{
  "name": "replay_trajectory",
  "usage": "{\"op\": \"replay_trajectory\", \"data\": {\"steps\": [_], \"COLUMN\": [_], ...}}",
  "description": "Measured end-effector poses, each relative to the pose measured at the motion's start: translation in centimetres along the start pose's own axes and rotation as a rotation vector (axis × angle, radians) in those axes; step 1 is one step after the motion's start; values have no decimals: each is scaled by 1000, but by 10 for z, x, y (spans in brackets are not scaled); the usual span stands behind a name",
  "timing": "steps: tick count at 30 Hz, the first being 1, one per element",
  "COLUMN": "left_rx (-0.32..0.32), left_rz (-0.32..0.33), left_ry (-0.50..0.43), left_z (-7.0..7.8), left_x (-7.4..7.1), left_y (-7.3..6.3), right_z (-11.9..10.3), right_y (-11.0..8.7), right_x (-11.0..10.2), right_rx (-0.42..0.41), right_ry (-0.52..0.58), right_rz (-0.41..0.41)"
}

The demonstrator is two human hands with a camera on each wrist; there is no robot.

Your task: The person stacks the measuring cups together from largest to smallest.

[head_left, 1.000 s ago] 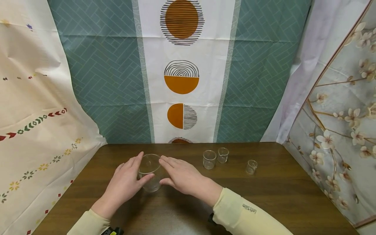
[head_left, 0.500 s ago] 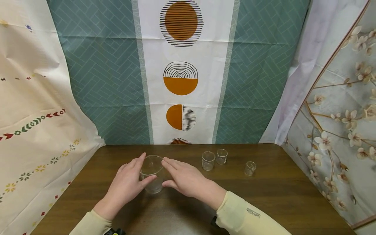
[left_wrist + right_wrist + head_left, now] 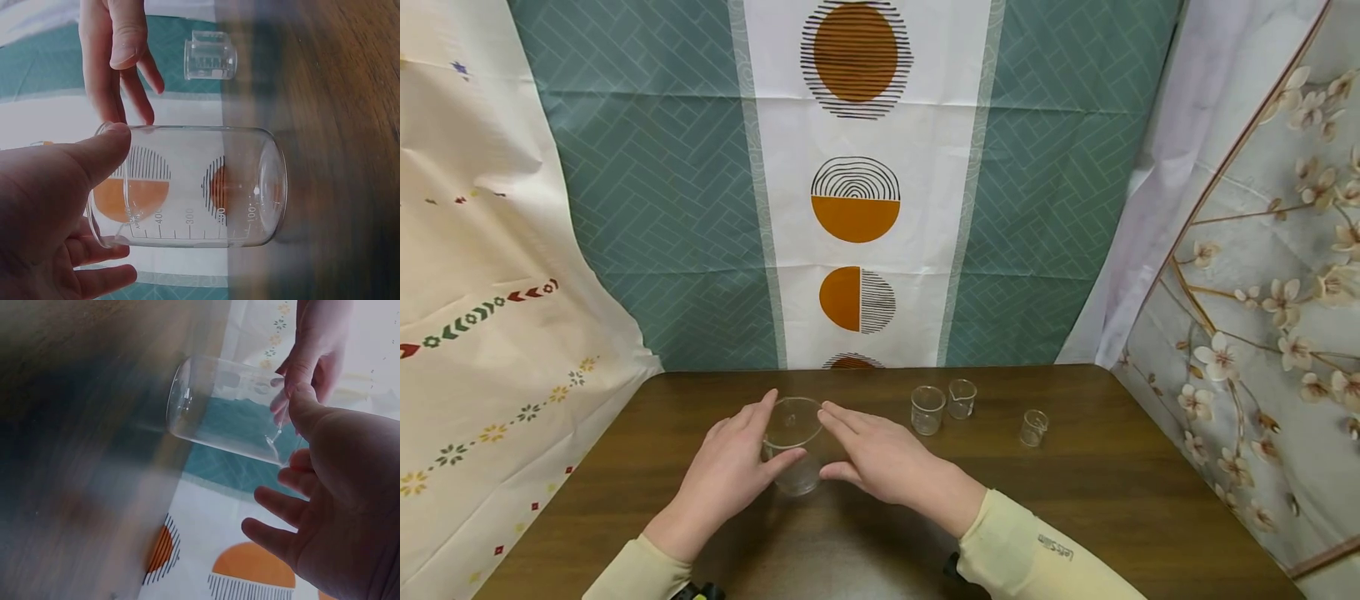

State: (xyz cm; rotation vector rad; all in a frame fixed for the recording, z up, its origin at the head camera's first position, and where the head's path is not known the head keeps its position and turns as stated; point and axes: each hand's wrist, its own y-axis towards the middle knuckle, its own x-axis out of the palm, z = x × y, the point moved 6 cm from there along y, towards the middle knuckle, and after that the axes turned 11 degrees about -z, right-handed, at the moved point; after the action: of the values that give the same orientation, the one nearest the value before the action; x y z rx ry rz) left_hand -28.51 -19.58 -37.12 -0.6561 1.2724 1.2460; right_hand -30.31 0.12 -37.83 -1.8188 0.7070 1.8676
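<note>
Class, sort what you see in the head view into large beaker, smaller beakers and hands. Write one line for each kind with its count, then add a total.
Large beaker: 1
Smaller beakers: 3
Hands, one left hand and one right hand: 2
Total: 6

A brown wooden table [image 3: 1150, 500] bears two small glass cups [image 3: 928, 412] at one o'clock, a third cup [image 3: 1033, 428] at two, and, apparently standing, a large glass jar [image 3: 190, 187] at ten.
</note>
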Motion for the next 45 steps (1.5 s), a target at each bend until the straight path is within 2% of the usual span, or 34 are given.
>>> {"op": "replay_trajectory", "data": {"steps": [28, 45], "left_rx": [82, 101], "left_rz": [27, 30], "left_ry": [10, -12], "left_z": [21, 32], "left_x": [10, 14], "left_y": [12, 17], "right_z": [16, 25], "right_y": [-27, -39], "right_x": [2, 1], "right_rx": [4, -9], "right_ry": [55, 90], "right_rz": [21, 50]}}
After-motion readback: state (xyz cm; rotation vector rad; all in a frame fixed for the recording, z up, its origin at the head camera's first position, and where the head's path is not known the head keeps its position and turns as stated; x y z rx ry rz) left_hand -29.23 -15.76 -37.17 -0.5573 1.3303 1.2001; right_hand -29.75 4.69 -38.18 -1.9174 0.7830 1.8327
